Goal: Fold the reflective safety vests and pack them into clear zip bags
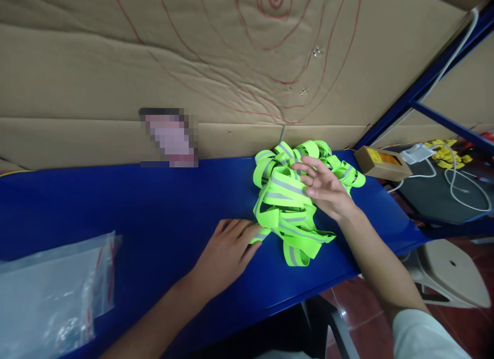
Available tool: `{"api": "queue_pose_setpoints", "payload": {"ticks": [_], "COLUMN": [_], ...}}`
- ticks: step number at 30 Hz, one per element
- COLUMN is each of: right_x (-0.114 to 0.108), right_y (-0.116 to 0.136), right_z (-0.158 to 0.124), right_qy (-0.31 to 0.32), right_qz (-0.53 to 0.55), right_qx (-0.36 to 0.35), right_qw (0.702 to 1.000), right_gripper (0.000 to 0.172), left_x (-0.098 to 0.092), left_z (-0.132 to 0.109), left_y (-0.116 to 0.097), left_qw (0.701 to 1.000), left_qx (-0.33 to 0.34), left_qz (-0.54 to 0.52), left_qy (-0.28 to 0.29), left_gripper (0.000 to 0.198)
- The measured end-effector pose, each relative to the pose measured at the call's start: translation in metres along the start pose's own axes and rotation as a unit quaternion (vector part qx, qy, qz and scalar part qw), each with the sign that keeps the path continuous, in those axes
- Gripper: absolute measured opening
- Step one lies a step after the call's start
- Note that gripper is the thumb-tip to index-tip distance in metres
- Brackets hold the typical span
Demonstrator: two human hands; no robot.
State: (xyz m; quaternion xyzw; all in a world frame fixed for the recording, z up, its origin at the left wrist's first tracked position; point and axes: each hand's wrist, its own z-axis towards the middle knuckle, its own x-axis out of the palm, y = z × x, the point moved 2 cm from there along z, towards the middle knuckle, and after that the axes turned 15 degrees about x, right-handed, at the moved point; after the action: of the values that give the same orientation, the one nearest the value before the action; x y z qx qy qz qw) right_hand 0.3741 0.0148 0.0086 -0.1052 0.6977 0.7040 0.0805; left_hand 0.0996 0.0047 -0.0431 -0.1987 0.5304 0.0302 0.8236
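A loose heap of neon yellow-green reflective strap [287, 189], with a grey stripe along its middle, lies in loops on the blue table. My left hand [229, 243] is low over the table at the heap's near left side, its thumb and fingers closed on an end of the strap. Over the right part of the heap is my right hand [322, 186], palm turned up and inward, fingers apart and slightly curled. It is close to the loops; whether it touches them is hard to tell.
Clear zip bags [57, 292] lie at the left on the blue table [162, 199]. Cardboard [77, 81] with red lines stands behind. A small cardboard box [382, 163], white cables and yellow pieces [447, 153] are at the right. A pale stool [447, 271] stands below.
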Motion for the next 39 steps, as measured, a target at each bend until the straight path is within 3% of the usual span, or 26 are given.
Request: {"api": "queue_pose_setpoints", "payload": {"ticks": [4,6,8,10,12,14,16,18,21,23,27,30,33,36,38,39], "right_x": [-0.003,0.001,0.010,0.020,0.030,0.037,0.041,0.043,0.046,0.049,0.050,0.045,0.036,0.032,0.034,0.037], "right_y": [-0.007,-0.009,-0.006,-0.001,0.007,0.013,0.016,0.016,0.009,0.004,0.001,0.003,0.003,0.001,0.000,0.000], "right_z": [0.004,0.004,0.000,-0.007,-0.015,-0.021,-0.021,-0.019,-0.017,-0.017,-0.019,-0.018,-0.017,-0.016,-0.016,-0.017], "right_qy": [-0.078,-0.054,0.033,0.165,0.296,0.353,0.298,0.198,0.136,0.138,0.107,0.002,-0.097,-0.104,-0.091,-0.089], "right_qz": [0.107,0.151,0.176,0.168,0.114,0.028,-0.062,-0.142,-0.231,-0.278,-0.308,-0.276,-0.242,-0.281,-0.344,-0.370], "right_qx": [0.027,0.036,0.036,0.023,0.009,-0.008,-0.031,-0.062,-0.087,-0.080,-0.092,-0.154,-0.230,-0.275,-0.300,-0.319], "right_qw": [0.991,0.986,0.983,0.972,0.948,0.935,0.952,0.968,0.959,0.947,0.941,0.949,0.938,0.913,0.885,0.868], "right_gripper": [0.038,0.034,0.032,0.030,0.028,0.020,0.013,0.017,0.074,0.094,0.087,0.083,0.077,0.062,0.041,0.029], "left_x": [-0.014,-0.020,-0.023,-0.022,-0.017,-0.013,-0.011,-0.012,-0.013,-0.012,-0.017,-0.025,-0.036,-0.043,-0.046,-0.048], "left_z": [-0.003,-0.005,-0.006,-0.006,-0.004,-0.004,-0.004,-0.005,-0.006,-0.006,-0.004,-0.002,-0.003,-0.006,-0.009,-0.011], "left_y": [0.004,0.005,0.005,0.005,0.005,0.007,0.010,0.014,0.014,0.012,0.010,0.017,0.027,0.037,0.043,0.044], "left_qw": [0.994,0.981,0.957,0.932,0.918,0.913,0.907,0.885,0.815,0.757,0.655,0.610,0.608,0.623,0.658,0.693], "left_qx": [-0.047,-0.095,-0.128,-0.145,-0.159,-0.186,-0.212,-0.224,-0.212,-0.204,-0.197,-0.237,-0.309,-0.346,-0.323,-0.302], "left_qz": [-0.057,-0.084,-0.131,-0.211,-0.287,-0.327,-0.340,-0.373,-0.498,-0.588,-0.713,-0.724,-0.661,-0.583,-0.530,-0.487], "left_qy": [-0.078,-0.147,-0.224,-0.258,-0.225,-0.158,-0.131,-0.163,-0.209,-0.200,-0.158,-0.220,-0.312,-0.390,-0.427,-0.437], "left_gripper": [0.020,0.019,0.018,0.036,0.069,0.075,0.054,0.036,0.038,0.044,0.052,0.045,0.033,0.027,0.026,0.027]}}
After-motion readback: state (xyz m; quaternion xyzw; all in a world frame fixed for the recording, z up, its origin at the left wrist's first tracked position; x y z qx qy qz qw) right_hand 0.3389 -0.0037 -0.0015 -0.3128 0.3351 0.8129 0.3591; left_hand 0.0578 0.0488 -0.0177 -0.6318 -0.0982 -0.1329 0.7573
